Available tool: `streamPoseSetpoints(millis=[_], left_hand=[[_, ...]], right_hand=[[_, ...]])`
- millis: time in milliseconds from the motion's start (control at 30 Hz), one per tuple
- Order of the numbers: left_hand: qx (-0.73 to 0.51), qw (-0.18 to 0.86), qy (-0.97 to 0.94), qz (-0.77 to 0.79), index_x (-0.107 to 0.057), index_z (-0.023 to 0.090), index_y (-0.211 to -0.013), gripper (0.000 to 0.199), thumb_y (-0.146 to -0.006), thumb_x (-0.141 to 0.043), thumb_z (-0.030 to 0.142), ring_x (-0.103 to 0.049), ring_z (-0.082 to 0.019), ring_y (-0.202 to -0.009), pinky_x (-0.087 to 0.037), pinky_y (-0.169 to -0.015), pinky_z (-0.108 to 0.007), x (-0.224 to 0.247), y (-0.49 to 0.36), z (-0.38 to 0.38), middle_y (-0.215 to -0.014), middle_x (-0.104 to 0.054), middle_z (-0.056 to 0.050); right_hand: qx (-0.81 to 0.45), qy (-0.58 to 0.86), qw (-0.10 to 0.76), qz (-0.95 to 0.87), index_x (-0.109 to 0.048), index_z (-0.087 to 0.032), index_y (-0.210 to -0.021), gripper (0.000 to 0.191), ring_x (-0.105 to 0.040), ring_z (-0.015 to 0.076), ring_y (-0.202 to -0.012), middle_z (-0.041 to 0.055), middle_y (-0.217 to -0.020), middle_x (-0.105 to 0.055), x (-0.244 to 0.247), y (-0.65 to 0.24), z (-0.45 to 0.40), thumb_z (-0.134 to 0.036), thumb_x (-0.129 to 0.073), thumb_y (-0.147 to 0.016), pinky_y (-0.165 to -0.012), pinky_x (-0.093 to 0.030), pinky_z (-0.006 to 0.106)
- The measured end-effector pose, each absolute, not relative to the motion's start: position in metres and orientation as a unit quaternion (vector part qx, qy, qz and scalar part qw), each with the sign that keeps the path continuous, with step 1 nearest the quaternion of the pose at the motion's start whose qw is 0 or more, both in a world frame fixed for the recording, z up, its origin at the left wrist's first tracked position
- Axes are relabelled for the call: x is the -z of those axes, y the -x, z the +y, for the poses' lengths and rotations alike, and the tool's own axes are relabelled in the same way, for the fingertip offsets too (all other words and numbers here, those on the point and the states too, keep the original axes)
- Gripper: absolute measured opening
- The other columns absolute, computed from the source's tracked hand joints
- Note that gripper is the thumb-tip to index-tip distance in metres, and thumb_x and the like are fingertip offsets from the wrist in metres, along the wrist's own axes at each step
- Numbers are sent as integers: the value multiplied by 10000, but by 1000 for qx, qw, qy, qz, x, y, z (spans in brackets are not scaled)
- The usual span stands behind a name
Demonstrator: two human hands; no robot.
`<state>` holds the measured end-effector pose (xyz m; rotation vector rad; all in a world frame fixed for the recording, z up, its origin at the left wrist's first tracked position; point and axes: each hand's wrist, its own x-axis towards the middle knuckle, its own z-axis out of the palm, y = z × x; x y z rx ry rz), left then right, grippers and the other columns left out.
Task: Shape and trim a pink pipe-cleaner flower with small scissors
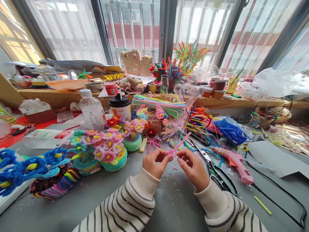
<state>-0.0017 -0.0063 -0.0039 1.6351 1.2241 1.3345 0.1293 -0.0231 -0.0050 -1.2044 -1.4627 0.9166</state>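
Between my two hands is a pink pipe cleaner (181,142), bent into small loops at its lower end, with a straight length pointing up and right. My left hand (156,162) pinches the looped part from the left. On the other side, my right hand (193,167) has its thumb and fingers curled close to the loops, fingertips near the pink piece; whether they grip it is hard to tell. Scissors with black handles (218,174) lie just right of my right hand, beside a pink glue gun (238,166).
Pots of pink pipe-cleaner flowers (116,161) and blue flowers (31,167) stand at the left. Behind them are a plastic bottle (93,111) and a lidded cup (120,109). A blue packet (230,130), a glue stick (262,205) and the glue gun's black cord are at the right.
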Motion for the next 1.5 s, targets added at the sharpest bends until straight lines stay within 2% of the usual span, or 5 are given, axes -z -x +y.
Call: streamPoseSetpoints(millis=[433, 833, 1000, 1200, 1500], left_hand=[[-450, 207, -741, 454, -569, 159, -657, 78, -654, -509, 209, -575, -109, -534, -467, -533, -206, 7, 4, -7, -590, -627, -15], [-488, 72, -791, 363, -577, 175, -716, 100, -663, -497, 144, -592, -124, -653, -463, -610, -216, 2, 6, -10, -689, -652, -26], [-500, 246, -716, 420, -587, 160, -677, 70, -641, -535, 190, -588, -114, -568, -472, -581, -212, -1, 3, -12, -628, -643, -24], [-527, 560, -471, 433, -547, 127, -568, 144, -506, -646, 212, -570, -102, -501, -475, -499, -199, 1, -2, -5, -511, -600, 15], [-499, 631, -405, 435, -563, 99, -563, 222, -430, -688, 226, -564, -103, -481, -464, -480, -206, -6, -1, -5, -475, -601, 2]], right_hand=[[-6, 487, 357, -797, -533, -180, -759, 137, -474, 179, -736, 60, -740, -532, 10, -133, -25, -162, -399, -739, -636, -362, 279], [-327, 511, 493, -623, -466, -175, -552, 161, -349, 93, -453, -31, -505, -398, 8, -126, -23, -269, -486, -682, -421, -263, 210], [-566, 469, 512, -444, -453, -172, -550, 165, -226, 50, -358, -79, -411, -302, 11, -123, -21, -284, -490, -665, -366, -157, 186], [-531, 460, 504, -502, -497, -149, -574, 179, -296, 47, -421, -57, -491, -381, 4, -132, -20, -303, -559, -640, -384, -189, 182], [-596, 437, 487, -465, -532, -141, -653, 180, -247, 23, -396, -64, -511, -350, 3, -133, -19, -318, -566, -644, -360, -121, 176]])
